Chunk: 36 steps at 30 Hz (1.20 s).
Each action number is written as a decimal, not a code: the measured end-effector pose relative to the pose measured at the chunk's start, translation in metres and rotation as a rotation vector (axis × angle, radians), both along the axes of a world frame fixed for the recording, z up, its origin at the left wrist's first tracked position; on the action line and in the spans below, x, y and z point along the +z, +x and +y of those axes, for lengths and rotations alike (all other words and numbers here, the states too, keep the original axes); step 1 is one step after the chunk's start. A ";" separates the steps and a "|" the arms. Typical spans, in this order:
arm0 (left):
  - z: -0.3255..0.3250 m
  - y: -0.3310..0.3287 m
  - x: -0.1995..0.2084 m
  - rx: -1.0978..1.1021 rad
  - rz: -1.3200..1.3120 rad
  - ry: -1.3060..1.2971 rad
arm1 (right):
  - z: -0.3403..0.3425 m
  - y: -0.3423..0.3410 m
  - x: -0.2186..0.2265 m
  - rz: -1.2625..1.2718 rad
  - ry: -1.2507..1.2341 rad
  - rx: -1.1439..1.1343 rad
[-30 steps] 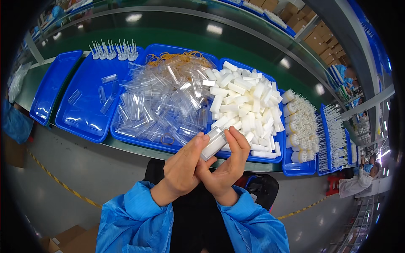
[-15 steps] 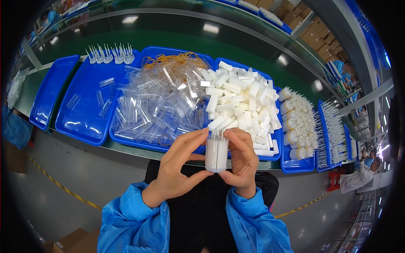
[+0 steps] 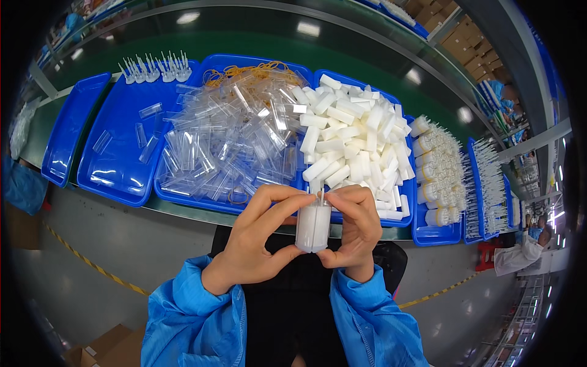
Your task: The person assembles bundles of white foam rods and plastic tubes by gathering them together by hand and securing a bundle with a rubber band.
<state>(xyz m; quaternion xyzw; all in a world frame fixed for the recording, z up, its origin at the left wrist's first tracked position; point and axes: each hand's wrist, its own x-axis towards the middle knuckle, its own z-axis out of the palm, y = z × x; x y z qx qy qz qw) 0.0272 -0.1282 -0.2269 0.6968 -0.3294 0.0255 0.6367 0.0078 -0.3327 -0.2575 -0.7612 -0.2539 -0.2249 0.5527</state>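
Observation:
An upright assembly [image 3: 314, 227] of white foam blocks inside clear plastic sleeves, on a pale round base, is pinched between my two hands. Thin clear prongs rise from its top. My left hand [image 3: 260, 235] has its fingertips at the top left edge and its thumb low by the base. Opposite it, my right hand [image 3: 356, 229] grips the top right edge with its fingers, its thumb near the base. Just beyond my hands lie a heap of clear plastic sleeves [image 3: 214, 140] and a heap of white foam blocks [image 3: 361, 134].
A blue tray [image 3: 113, 174] on the left holds a few sleeves and several pronged stands [image 3: 156, 68]. Yellow rubber bands [image 3: 247, 72] lie behind the sleeves. To the right are banded assemblies [image 3: 437, 183] and a tray of pronged parts [image 3: 486, 189]. A dark green conveyor belt [image 3: 244, 40] runs behind.
The view has shifted slightly, so the trays appear a little displaced. Both hands keep hold of the assembly, and my fingers have moved a little around its top.

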 end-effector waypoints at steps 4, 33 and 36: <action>-0.008 -0.002 -0.009 0.123 -0.179 -0.003 | 0.006 0.001 0.009 -0.047 0.007 -0.004; -0.019 -0.005 -0.041 -0.570 0.852 -1.012 | 0.028 -0.012 0.010 -0.212 -0.104 -0.149; -0.017 0.001 -0.048 -0.614 0.840 -1.055 | 0.023 -0.011 0.008 -0.164 0.053 -0.015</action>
